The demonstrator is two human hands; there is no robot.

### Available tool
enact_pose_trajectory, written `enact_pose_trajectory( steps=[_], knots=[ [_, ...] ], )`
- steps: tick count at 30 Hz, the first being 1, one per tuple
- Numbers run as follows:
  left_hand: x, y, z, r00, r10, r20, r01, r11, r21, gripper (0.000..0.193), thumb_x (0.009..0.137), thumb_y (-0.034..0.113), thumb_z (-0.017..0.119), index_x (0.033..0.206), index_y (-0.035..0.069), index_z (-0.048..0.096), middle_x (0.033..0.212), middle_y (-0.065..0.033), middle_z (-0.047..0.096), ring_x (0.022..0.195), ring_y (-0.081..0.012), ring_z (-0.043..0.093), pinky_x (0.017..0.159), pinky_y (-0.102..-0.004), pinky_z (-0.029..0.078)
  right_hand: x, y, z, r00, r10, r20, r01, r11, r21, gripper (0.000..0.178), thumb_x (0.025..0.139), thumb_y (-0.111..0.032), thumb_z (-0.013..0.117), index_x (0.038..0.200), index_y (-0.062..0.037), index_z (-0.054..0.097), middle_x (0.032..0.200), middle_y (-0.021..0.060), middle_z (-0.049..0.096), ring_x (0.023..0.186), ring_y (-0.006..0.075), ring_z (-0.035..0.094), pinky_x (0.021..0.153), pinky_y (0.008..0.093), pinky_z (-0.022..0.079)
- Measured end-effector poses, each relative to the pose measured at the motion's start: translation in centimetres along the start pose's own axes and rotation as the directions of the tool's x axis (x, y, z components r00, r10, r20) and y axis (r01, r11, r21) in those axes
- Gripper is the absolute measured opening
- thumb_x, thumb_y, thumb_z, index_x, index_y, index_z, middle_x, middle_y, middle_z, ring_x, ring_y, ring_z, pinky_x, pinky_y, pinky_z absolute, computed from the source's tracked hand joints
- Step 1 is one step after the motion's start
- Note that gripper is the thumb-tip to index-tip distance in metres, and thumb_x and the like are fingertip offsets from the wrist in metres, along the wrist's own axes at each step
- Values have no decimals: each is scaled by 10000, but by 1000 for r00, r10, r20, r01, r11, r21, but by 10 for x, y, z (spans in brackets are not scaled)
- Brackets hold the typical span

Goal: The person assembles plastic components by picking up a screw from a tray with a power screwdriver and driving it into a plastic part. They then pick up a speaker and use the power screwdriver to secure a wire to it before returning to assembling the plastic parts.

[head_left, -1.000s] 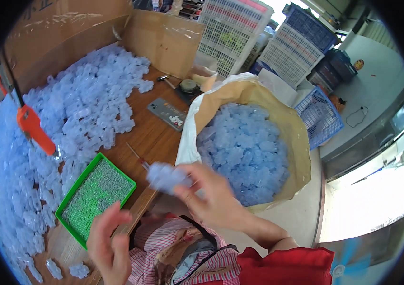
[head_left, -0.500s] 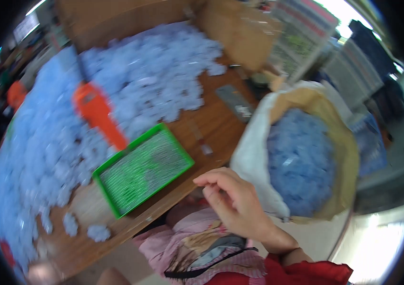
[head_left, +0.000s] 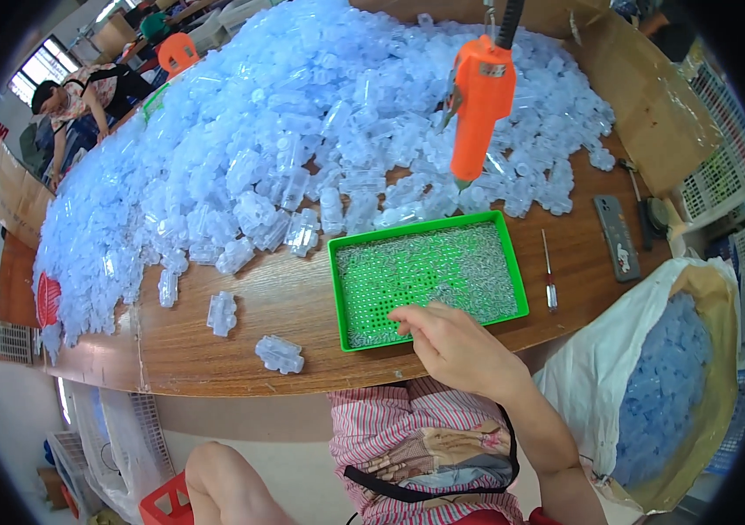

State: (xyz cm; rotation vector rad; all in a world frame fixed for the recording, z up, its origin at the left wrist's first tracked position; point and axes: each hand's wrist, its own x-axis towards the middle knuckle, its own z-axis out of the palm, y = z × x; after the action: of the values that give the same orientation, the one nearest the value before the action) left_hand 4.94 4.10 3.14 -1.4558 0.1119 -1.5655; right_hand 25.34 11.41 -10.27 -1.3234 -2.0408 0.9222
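Observation:
My right hand (head_left: 464,352) reaches over the front edge of a green tray (head_left: 336,302). Its thumb and index finger are closed together above the perforated bottom, and whatever may be between the fingertips is too small to make out. Many small silver pieces that look like screws (head_left: 486,271) lie in the tray, thickest toward its right side. Just behind it hangs an orange electric screwdriver (head_left: 482,109), tip down. A big heap of clear bluish plastic parts (head_left: 241,140) covers the back and left of the wooden table (head_left: 189,350). My left hand is out of view.
Right of the tray lie a small screwdriver (head_left: 550,284) and a phone (head_left: 618,238). A white sack (head_left: 583,376) filled with bluish parts stands at the right. Two loose plastic parts (head_left: 280,353) sit near the front edge. Another person (head_left: 97,96) bends over the table's far left.
The view has swung round, bringing the table's left side and the other person into clear sight. My right hand has moved from in front of the table edge to over the tray.

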Motion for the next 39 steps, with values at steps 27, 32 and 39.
enact_pose_trajectory(
  steps=[27, 32, 39],
  knots=[
    [-197, -9, 15, -132, 465, 875, 926, 373, -58, 265, 757, 189, 547, 975, 42, 581, 943, -101, 554, 893, -265, 531, 791, -387, 442, 21, 14, -13, 989, 146, -37, -150, 978, -144, 248, 760, 31, 418, 957, 33, 569, 878, 201, 636, 813, 343, 619, 738, 412, 484],
    [-204, 3, 23, 80, 325, 942, 938, 294, -181, 222, 760, 249, 569, 881, 62, 561, 925, -79, 538, 928, -252, 527, 833, -399, 417, 21, 15, 7, 986, 32, 164, -32, 999, 2, 227, 766, 33, 425, 944, 33, 567, 856, 205, 628, 807, 349, 617, 734, 418, 480],
    [-202, 1, 28, 180, 255, 950, 915, 312, -257, 291, 819, 320, 540, 960, 68, 568, 884, -82, 518, 874, -241, 515, 839, -387, 403, 26, 7, -29, 893, 356, -276, -310, 930, 198, 175, 874, -61, 496, 1008, 35, 556, 863, 162, 626, 779, 245, 625, 703, 332, 482]
  ],
)
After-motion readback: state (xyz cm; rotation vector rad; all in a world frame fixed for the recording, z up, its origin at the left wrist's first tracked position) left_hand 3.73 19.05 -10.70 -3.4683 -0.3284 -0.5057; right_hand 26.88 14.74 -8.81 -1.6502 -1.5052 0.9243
